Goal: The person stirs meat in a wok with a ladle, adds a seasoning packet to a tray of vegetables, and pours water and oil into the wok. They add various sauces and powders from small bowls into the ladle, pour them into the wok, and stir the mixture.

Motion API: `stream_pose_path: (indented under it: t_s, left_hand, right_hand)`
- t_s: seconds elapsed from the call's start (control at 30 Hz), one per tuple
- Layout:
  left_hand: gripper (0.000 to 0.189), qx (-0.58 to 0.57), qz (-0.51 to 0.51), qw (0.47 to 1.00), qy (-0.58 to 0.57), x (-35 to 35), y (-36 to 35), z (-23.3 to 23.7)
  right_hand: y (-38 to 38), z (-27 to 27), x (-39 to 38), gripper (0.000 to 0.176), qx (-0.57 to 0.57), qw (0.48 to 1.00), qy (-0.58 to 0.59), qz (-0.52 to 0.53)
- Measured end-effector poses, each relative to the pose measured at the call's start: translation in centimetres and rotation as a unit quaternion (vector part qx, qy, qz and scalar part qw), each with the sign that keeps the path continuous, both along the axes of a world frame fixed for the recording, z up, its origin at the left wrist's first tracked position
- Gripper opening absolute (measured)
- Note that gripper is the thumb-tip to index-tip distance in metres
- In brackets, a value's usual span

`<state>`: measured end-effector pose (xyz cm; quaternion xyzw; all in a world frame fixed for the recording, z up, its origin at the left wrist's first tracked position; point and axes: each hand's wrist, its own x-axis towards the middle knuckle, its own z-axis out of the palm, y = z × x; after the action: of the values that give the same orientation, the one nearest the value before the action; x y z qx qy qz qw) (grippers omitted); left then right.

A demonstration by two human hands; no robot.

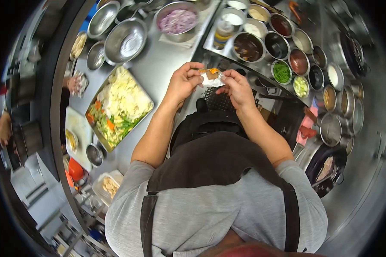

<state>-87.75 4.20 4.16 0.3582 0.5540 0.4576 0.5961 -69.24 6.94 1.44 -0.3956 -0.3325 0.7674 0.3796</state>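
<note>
Between my two hands is a bouillon cube (212, 75), brown and blocky, partly peeled out of an orange and silver foil wrapper (213, 82). My left hand (184, 84) pinches the wrapper's left edge between thumb and fingers. On the other side, my right hand (238, 88) grips the right edge in the same way. Both hands are held up in front of my apron, above the gap between the steel counter and the rack of sauce containers. The underside of the cube is hidden by the foil.
Left of me, a tray (146, 110) of chopped cabbage and vegetables sits on the steel counter (164, 58). Beyond it are steel bowls (125, 41) and a bowl of sliced onion (177, 19). Several sauce containers (248, 46) crowd the right. Another person's hand (71, 83) shows at left.
</note>
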Motion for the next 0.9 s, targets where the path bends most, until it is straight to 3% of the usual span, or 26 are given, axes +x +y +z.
stream_pose_path:
  t_s: [0.13,0.2,0.27,0.37,0.4,0.53,0.63,0.67,0.73,0.8,0.83,0.87,0.9]
  left_hand:
    - [0.036,-0.054,-0.093,0.986,-0.124,6.8,1.8,0.2]
    - [0.032,-0.006,-0.126,0.992,0.019,12.2,2.2,0.7]
    - [0.023,0.261,-0.130,0.926,0.240,17.4,2.5,-0.8]
    - [0.016,0.354,-0.264,0.862,0.249,26.5,2.2,2.4]
    - [0.024,0.384,-0.302,0.837,0.246,29.8,1.8,3.1]
    - [0.032,0.357,-0.437,0.797,0.215,41.5,0.4,1.6]
    - [0.030,0.220,-0.543,0.801,0.121,48.4,-0.9,-0.3]
    - [0.029,0.171,-0.559,0.809,0.060,50.8,-1.5,-0.6]
    - [0.026,0.118,-0.618,0.777,-0.017,55.6,-3.3,1.1]
    - [0.027,0.134,-0.651,0.747,-0.008,60.4,-4.3,0.9]
    - [0.028,0.100,-0.680,0.724,0.063,63.2,-4.8,1.3]
    - [0.035,0.320,-0.659,0.677,0.065,66.6,-5.3,0.7]
    - [0.041,0.356,-0.650,0.668,0.073,69.8,-6.2,0.8]
  right_hand:
    - [-1.2,0.5,7.4,0.012,-0.008,0.992,0.068,-0.104]
    - [-2.1,0.4,12.0,0.011,0.006,0.985,0.062,-0.161]
    - [-3.7,0.4,17.3,0.011,0.027,0.977,0.028,-0.208]
    - [-7.1,-0.3,25.6,0.010,0.057,0.956,-0.036,-0.284]
    - [-8.1,-0.4,28.4,0.010,0.074,0.948,-0.088,-0.298]
    - [-13.0,0.7,36.8,0.011,0.147,0.890,-0.277,-0.329]
    - [-18.0,2.7,42.5,0.011,0.159,0.837,-0.363,-0.378]
    - [-19.5,1.4,44.3,0.012,0.167,0.789,-0.427,-0.408]
    - [-23.2,3.2,46.7,0.017,0.098,0.783,-0.377,-0.485]
    - [-26.6,1.4,49.0,0.015,0.037,0.742,-0.375,-0.554]
    - [-28.3,0.3,49.9,0.014,0.031,0.724,-0.340,-0.600]
    - [-30.0,-0.4,50.6,0.013,0.025,0.703,-0.302,-0.643]
    - [-31.8,-0.6,51.0,0.012,-0.005,0.689,-0.304,-0.658]
